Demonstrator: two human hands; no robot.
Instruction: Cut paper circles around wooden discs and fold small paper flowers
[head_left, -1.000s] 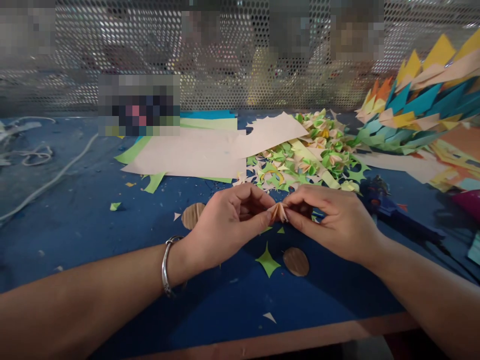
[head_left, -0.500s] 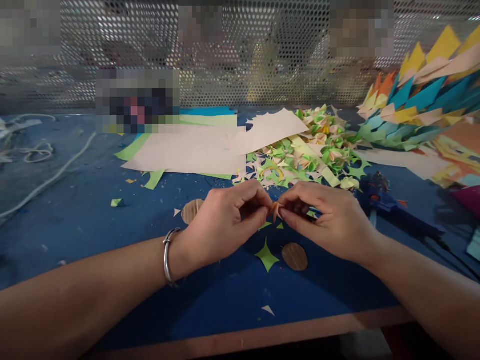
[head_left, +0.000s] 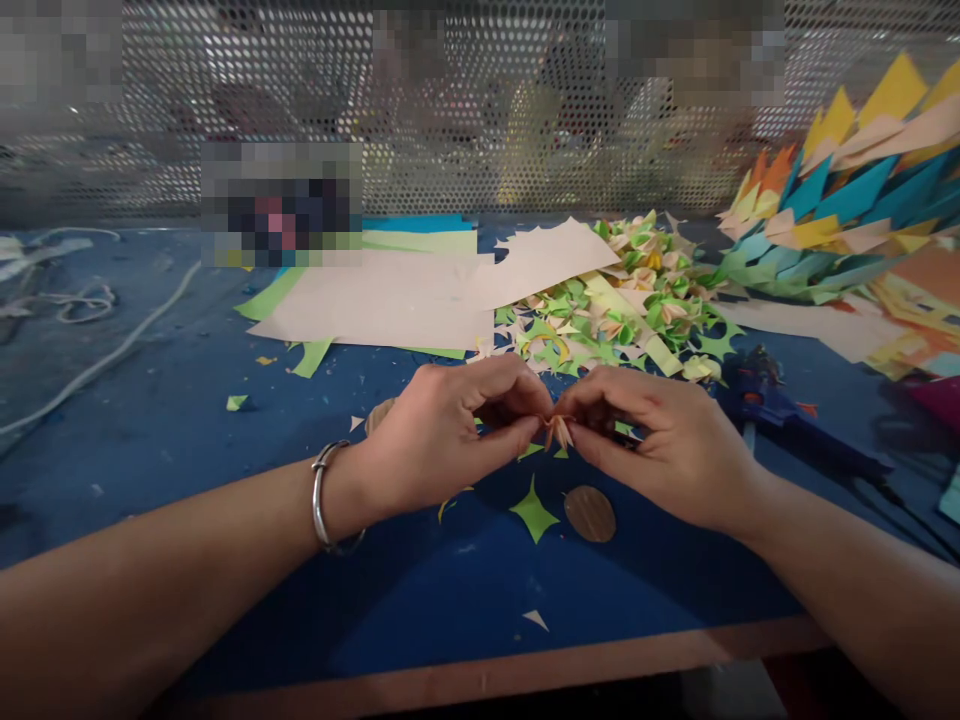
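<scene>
A small peach paper flower (head_left: 559, 432) with narrow folded petals is pinched between my two hands over the blue table. My left hand (head_left: 461, 430), with a silver bangle at the wrist, holds its left side between thumb and fingertips. From the right, the thumb and fingers of my right hand (head_left: 656, 435) grip the other side. Just below lie a green four-pointed paper scrap (head_left: 535, 512) and a brown oval disc (head_left: 589, 514). A second brown disc (head_left: 379, 414) is partly hidden behind my left hand.
Large pale paper sheets (head_left: 382, 295) lie behind my hands, beside a heap of paper flowers and scraps (head_left: 645, 290). At right are a blue glue gun (head_left: 802, 415) and a layered folded-paper piece (head_left: 862, 190). A white cord (head_left: 112, 350) crosses the left. Perforated metal (head_left: 480, 110) stands behind.
The paper flower has turned and more of its petals show between my fingertips. My left hand has shifted slightly left, baring some thin scraps beneath the wrist.
</scene>
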